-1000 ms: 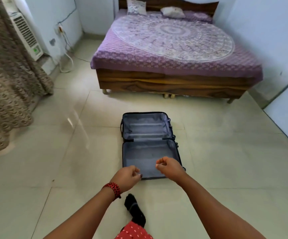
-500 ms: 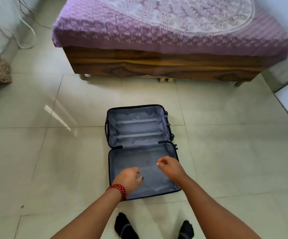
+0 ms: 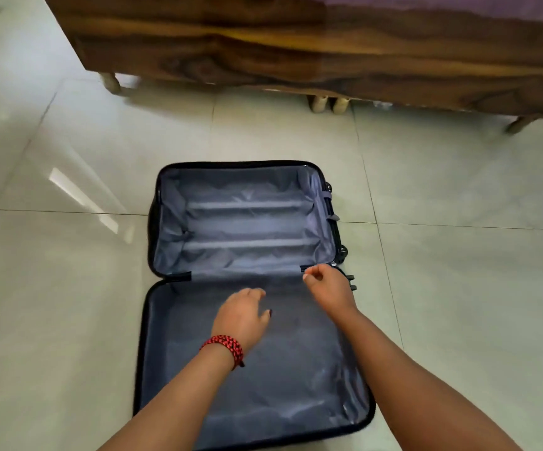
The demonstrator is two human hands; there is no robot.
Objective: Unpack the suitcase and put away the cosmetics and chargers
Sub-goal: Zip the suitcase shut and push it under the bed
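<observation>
A dark suitcase (image 3: 153, 222) lies open flat on the tiled floor, both halves lined with grey-blue fabric. No cosmetics or chargers show in either half. My left hand (image 3: 242, 315), with a red thread band at the wrist, hovers over the near half (image 3: 296, 369), fingers relaxed and pointing forward. My right hand (image 3: 328, 288) is at the right end of the hinge line, beside a black zipper end, its fingers curled with nothing visible in them.
The wooden bed frame (image 3: 296, 53) runs across the top, its legs (image 3: 112, 81) standing on the floor just beyond the suitcase. The suitcase wheels (image 3: 343, 250) stick out on its right side. Pale floor tiles (image 3: 68, 320) surround the case.
The view has dropped and closed in on the suitcase. Both hands moved forward from the near edge, the left over the near half and the right up to the hinge line.
</observation>
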